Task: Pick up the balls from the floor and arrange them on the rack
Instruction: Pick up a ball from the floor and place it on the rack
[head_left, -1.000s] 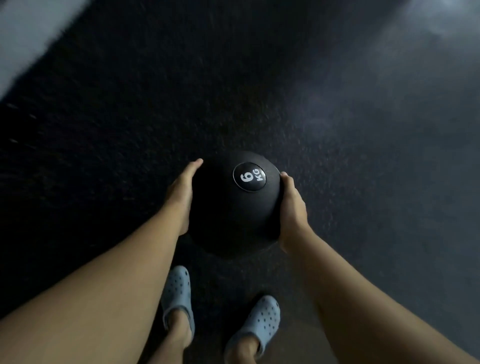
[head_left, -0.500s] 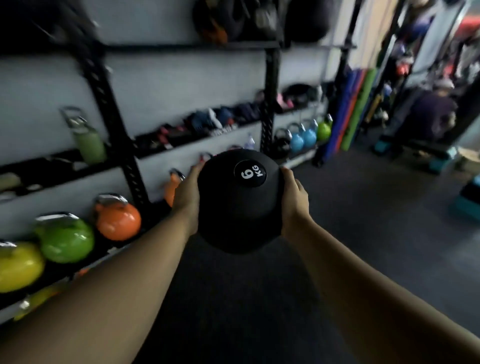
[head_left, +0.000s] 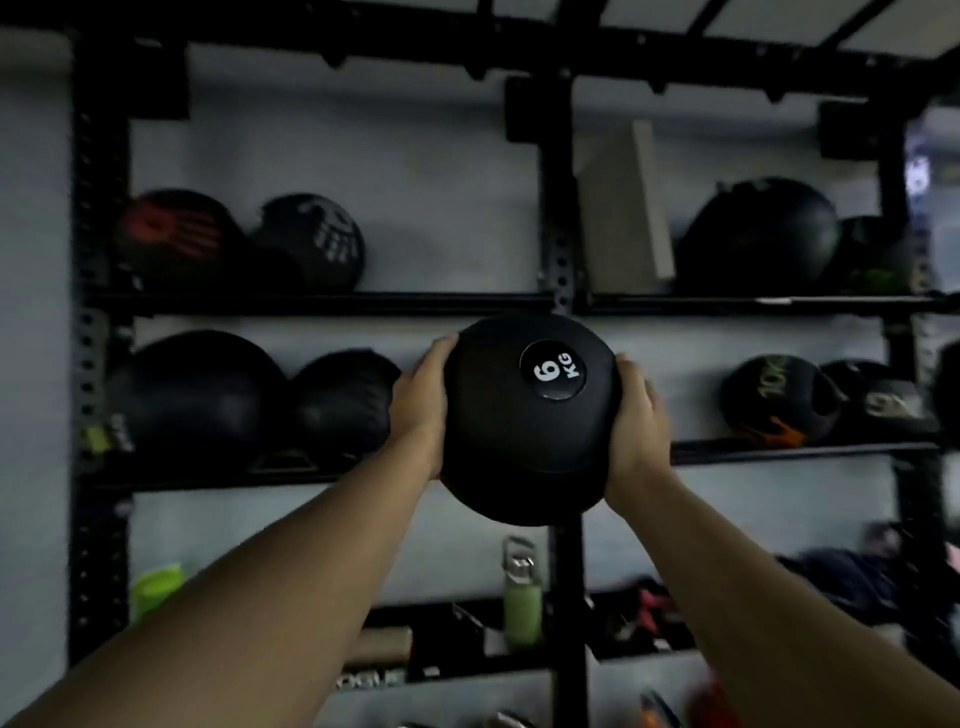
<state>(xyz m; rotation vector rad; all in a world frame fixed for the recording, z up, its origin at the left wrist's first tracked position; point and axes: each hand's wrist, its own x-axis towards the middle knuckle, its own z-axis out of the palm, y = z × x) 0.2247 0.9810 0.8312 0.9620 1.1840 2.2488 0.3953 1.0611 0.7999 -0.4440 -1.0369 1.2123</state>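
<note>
Two hands on the load, head view only: left hand (head_left: 422, 410) and right hand (head_left: 636, 421) clasp the black 6 kg ball (head_left: 524, 421) from either side, off the floor, raised before the rack (head_left: 558, 291). I'd keep both palms pressed and steer into the open shelf stretch right of the upright. Medicine balls (head_left: 197, 400) fill the left bay; the upright post sits directly behind.

Ball (head_left: 519, 441): matt black, rubber-like skin, smooth glossy round label. Rack (head_left: 558, 260): black-painted metal uprights, perforated, dull sheen. Shelved balls (head_left: 197, 395): matt, leather-like. Bottle (head_left: 521, 608): green body, shiny metal cap. Block (head_left: 621, 213): grey, matt.
</note>
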